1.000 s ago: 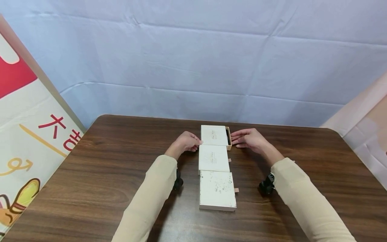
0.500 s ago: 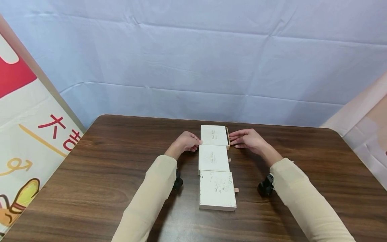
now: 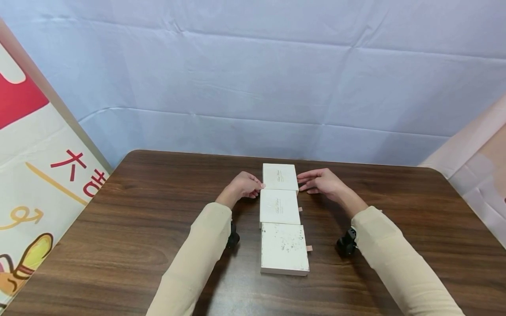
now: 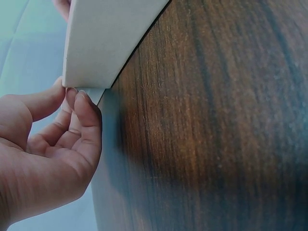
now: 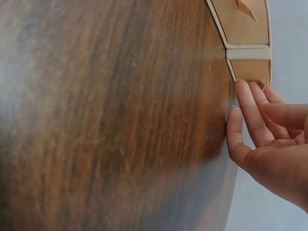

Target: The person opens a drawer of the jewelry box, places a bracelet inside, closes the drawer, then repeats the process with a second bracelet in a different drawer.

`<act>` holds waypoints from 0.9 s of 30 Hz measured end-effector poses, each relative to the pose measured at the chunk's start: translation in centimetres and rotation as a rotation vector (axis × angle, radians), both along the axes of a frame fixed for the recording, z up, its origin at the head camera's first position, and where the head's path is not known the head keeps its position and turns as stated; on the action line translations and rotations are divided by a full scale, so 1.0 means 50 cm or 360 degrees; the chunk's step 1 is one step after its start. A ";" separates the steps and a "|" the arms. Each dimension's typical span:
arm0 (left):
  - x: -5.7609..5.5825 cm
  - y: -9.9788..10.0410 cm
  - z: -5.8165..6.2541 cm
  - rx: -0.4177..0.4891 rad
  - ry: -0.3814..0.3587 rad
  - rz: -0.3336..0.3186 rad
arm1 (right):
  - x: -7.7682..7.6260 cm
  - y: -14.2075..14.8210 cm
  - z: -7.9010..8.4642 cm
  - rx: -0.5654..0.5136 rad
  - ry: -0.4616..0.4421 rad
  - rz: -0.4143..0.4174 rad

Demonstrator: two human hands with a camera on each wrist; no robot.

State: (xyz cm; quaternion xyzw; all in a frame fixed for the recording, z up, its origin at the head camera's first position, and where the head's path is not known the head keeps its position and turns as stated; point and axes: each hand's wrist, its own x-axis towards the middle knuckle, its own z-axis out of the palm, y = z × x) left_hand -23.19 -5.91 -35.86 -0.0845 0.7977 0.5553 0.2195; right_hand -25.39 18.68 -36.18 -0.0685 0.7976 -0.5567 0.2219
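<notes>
Three flat white drawer boxes lie in a column on the table. The far box [image 3: 279, 176], printed with small lettering, has my left hand [image 3: 244, 184] at its left near corner, thumb on the edge and fingers curled beneath. In the left wrist view the left thumb and fingertips [image 4: 83, 96] meet at a white box corner. My right hand [image 3: 322, 181] presses nearly straight fingers against the far box's tan drawer front [image 5: 250, 67], partly covering its ribbon tab [image 5: 259, 83]. That drawer sits flush with its sleeve. The middle box [image 3: 278, 206] touches the far one.
The near box [image 3: 283, 248] has a speckled top and a pink ribbon tab [image 3: 309, 248] on its right. Dark wood table [image 3: 178, 228] surrounds the column. A pale cloth backdrop [image 3: 253, 87] hangs behind, and a printed banner [image 3: 47, 197] stands at the left.
My right hand has moved left, pushing the far box's drawer from partly out to inside its sleeve. The left hand and the other two boxes stay in place.
</notes>
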 end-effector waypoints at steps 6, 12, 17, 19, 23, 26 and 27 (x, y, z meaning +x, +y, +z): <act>-0.002 -0.001 0.002 -0.0011 -0.0006 0.0002 | 0.000 -0.002 0.000 -0.0004 0.0013 0.0014; -0.004 -0.001 0.003 -0.0036 0.0000 -0.0003 | -0.003 -0.002 0.000 -0.0009 0.0001 0.0003; -0.005 -0.001 0.003 -0.0039 0.0002 -0.0005 | -0.004 -0.001 0.000 -0.0026 -0.0011 -0.0005; -0.005 0.000 0.003 -0.0037 0.0001 -0.0005 | -0.004 0.000 0.000 -0.0032 -0.0014 -0.0009; -0.006 -0.001 0.004 -0.0034 -0.0002 -0.0009 | -0.003 -0.001 0.001 -0.0041 -0.0018 -0.0012; -0.007 -0.001 0.003 -0.0031 -0.0002 -0.0008 | -0.003 0.000 0.001 -0.0051 -0.0022 -0.0014; -0.007 0.000 0.003 -0.0028 0.0000 -0.0008 | -0.002 0.001 0.001 -0.0057 -0.0025 -0.0015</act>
